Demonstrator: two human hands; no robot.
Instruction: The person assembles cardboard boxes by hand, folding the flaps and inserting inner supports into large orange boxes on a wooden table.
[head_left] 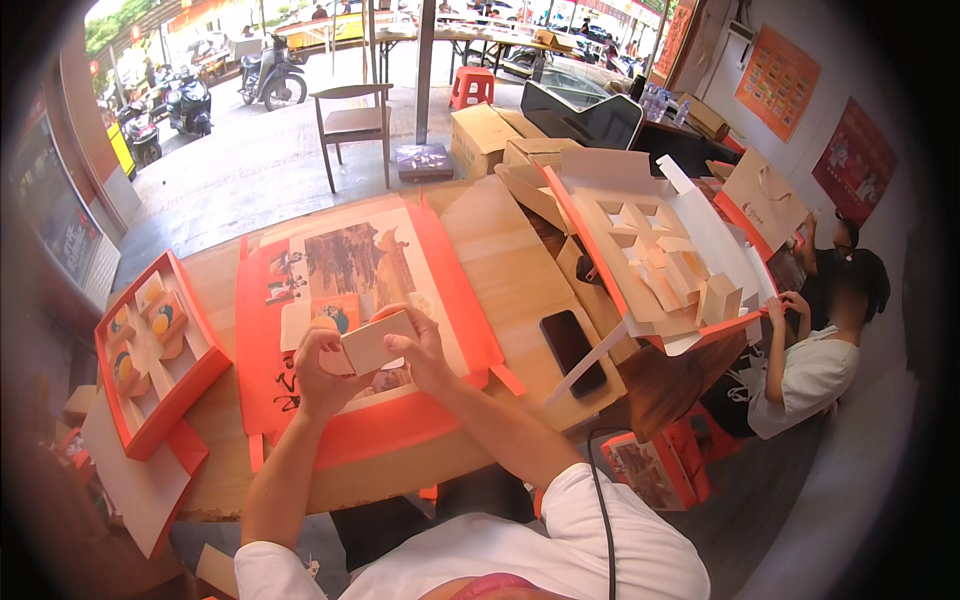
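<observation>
Between my two hands, above the table, is a small plain beige cardboard box [370, 345]. My left hand [325, 368] grips its left end, with thumb and fingers curled round it. At the other end my right hand [421, 352] holds it, thumb on the near face. Beneath them lies a flat, unfolded orange-red printed carton [455, 300], with a picture and dark lettering on it. A small square printed card or packet [338, 314] shows just beyond my left hand.
At left, an orange-rimmed tray [195, 375] holds several round items among dividers. A black phone [573, 352] lies on the wooden table [490, 240]. Right of it stands a large open carton [600, 270] with cardboard inserts, near another person [820, 370]. A black cable [600, 480] hangs close by.
</observation>
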